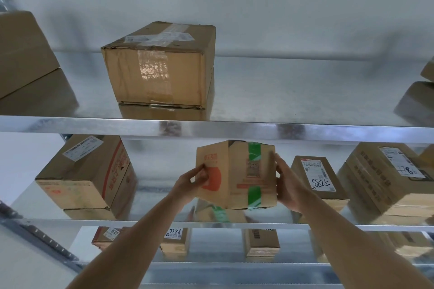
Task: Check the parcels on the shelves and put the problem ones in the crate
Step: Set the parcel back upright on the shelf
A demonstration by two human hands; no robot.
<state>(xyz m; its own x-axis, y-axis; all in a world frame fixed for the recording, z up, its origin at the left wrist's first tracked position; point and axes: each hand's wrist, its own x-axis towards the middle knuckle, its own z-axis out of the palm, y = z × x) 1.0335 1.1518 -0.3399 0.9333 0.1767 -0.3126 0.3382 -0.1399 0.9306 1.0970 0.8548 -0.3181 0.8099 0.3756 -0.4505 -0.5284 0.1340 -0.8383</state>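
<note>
Cardboard parcel (pixel 236 175) between both hands, seemingly lifted.

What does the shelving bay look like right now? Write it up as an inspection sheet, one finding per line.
Surface: metal shelves, three tiers in view, shiny.
Job's things: green-taped parcel held up off the middle shelf; crate not seen.
Clutter: large taped box on the top shelf; parcel marked 5289 at middle right; smaller labelled parcels on the bottom shelf.
Grippers: left hand grips the parcel's left side; right hand grips its right side.
Cables: nothing seen.
Surroundings: plain white wall behind.
</note>
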